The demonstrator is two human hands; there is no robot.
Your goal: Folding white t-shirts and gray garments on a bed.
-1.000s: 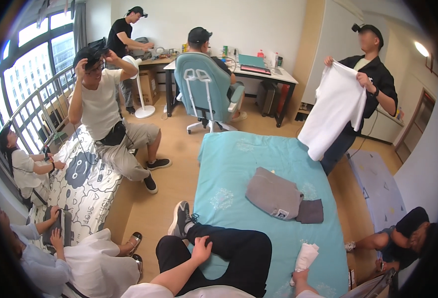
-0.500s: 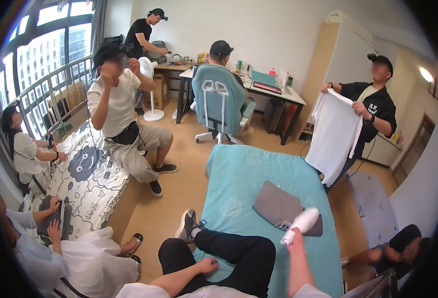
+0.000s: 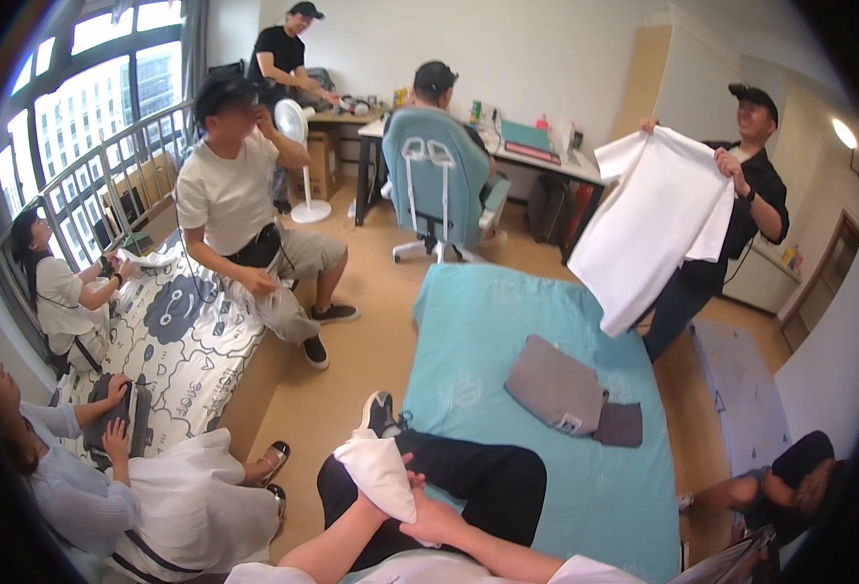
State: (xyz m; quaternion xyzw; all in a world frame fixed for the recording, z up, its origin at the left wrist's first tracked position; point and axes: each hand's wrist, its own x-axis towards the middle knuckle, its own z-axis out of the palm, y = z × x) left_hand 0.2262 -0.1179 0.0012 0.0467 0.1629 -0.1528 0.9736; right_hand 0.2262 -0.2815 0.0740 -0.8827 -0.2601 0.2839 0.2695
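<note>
A white, wrapped cloth bundle (image 3: 379, 475) is held above my black-trousered lap, its kind unclear. My left hand (image 3: 415, 475) is curled round it from behind, with fingertips showing at its right side and the palm hidden. My right hand (image 3: 436, 522) is closed on the bundle's lower end, where a bit of white shows under the fingers. To the right, a folded grey garment (image 3: 556, 383) with a small pale label lies on the turquoise bed cover (image 3: 468, 336). A darker grey folded piece (image 3: 620, 425) touches its right end.
A person at right holds up a white T-shirt (image 3: 658, 219) beside the bed. Others sit at left on a patterned bed (image 3: 205, 360), one with a dark grey folded item (image 3: 123, 419). Beyond stand a white fan (image 3: 294, 122), a blue chair (image 3: 436, 175) and desks.
The white bundle has come from above the bed at right to my lap. My left hand has joined my right on it. The person at right has lifted and spread the T-shirt.
</note>
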